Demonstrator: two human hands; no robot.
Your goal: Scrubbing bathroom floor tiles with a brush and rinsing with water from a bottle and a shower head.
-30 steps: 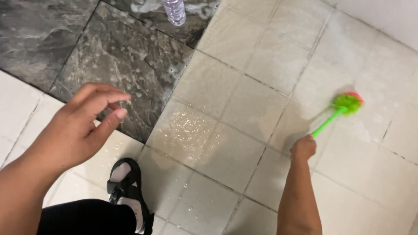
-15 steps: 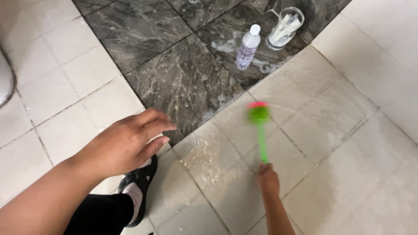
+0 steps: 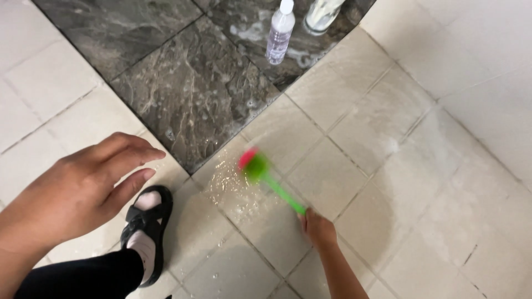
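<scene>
Scrubbing is the step in hand, by my reading: the right hand (image 3: 318, 228), low in the frame right of centre, has its grip closed around the end of a green-handled brush (image 3: 271, 182). The brush runs up and to the left from the fist, and its green and pink head, blurred, sits on a wet pale tile just below the corner of the dark marbled floor (image 3: 183, 94). The pale tiled floor (image 3: 399, 182) glistens around the head, with what looks like thin suds.

The left hand (image 3: 83, 191) hangs at the left of the frame, holding nothing — fingers loosely spread, grip wide, apart from everything. Below it a foot in a black sandal (image 3: 147, 230) over a white sock stands on the pale tile, near the wet patch but not in it.

At the top edge, on the dark stone, stand two containers just beside each other: a clear plastic bottle (image 3: 280, 33) with a white cap, upright, its contents looking clear, and a clear glass jar (image 3: 321, 14), cut off by the frame, seemingly holding something whitish — I cannot tell what.

The next stroke, I judge, calls for steady downward pressure on the handle and firm footing on that slick tile.
</scene>
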